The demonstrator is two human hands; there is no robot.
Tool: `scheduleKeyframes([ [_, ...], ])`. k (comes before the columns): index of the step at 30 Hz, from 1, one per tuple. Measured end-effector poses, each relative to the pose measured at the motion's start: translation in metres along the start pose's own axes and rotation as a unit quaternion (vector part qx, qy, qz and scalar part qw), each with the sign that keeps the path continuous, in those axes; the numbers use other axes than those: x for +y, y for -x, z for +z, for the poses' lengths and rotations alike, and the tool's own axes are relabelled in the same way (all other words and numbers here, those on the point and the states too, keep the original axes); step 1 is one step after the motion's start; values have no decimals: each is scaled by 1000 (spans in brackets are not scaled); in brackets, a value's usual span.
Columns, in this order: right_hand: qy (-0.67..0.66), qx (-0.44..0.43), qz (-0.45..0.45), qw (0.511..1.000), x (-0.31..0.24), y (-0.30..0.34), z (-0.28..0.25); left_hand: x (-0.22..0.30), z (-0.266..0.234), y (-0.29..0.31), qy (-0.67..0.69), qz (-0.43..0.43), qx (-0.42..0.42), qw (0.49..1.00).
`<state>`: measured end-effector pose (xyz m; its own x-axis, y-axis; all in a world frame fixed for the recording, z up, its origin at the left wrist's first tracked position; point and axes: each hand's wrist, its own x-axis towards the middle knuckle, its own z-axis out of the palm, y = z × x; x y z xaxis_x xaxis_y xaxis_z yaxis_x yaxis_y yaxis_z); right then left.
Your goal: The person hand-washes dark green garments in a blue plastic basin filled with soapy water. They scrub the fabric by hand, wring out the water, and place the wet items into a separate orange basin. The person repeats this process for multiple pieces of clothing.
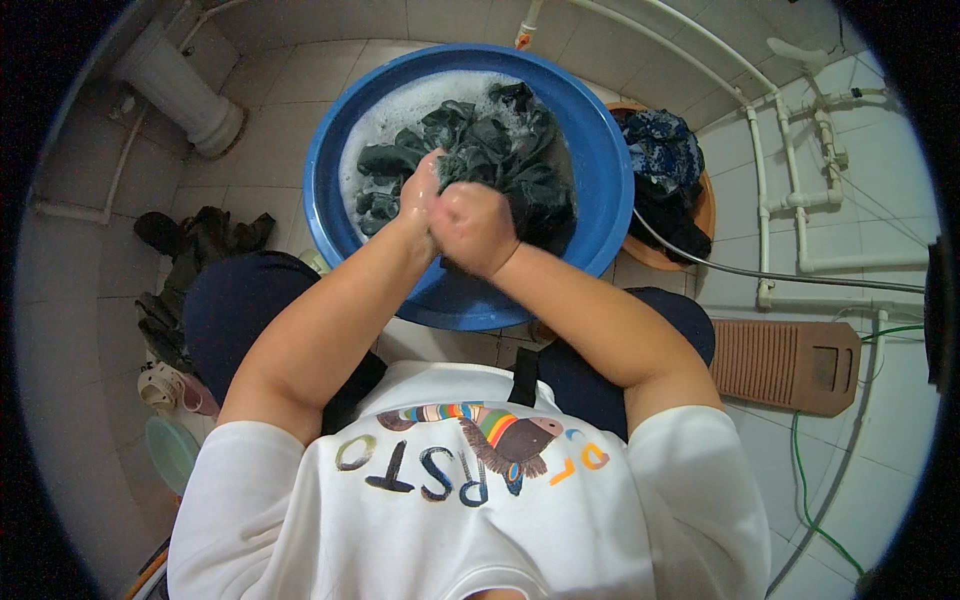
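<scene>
A dark green cloth (500,165) is bunched in the blue basin (605,190), surrounded on its left and far sides by white suds (385,125). The left hand (421,192) is held at the near edge of the bundle, its fingers mostly hidden; whether any fabric is gripped cannot be told. The right hand (474,228) is curled into a fist and blurred, set against the left hand; whether cloth is clamped inside it cannot be told either.

The fabric is soaked, so it is likely to be heavy for its bulk, limp and soft, and made slippery by the suds. Little risk of breakage is to be expected, though seams could be strained by a hard twist. A firm hold is best taken with both hands on a thick gathered fold near the close edge; a thin, soapy corner would be lost more easily.
</scene>
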<state>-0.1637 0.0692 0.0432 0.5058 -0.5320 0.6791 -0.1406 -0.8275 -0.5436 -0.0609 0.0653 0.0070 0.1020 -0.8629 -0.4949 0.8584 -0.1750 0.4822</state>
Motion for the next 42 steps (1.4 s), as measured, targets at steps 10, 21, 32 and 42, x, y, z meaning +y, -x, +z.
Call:
scheduleKeyframes([
  [10,-154,-214,417,870,119,4,-76,83,42,18,66,-33,34,997],
  [21,-52,-96,328,938,142,-94,63,60,-25,-59,-466,370,313,740],
  [32,318,-568,326,686,190,-96,128,50,-73,-99,-587,78,342,730],
  [42,-175,22,794,582,392,-3,165,50,-82,-114,-509,86,301,802],
])
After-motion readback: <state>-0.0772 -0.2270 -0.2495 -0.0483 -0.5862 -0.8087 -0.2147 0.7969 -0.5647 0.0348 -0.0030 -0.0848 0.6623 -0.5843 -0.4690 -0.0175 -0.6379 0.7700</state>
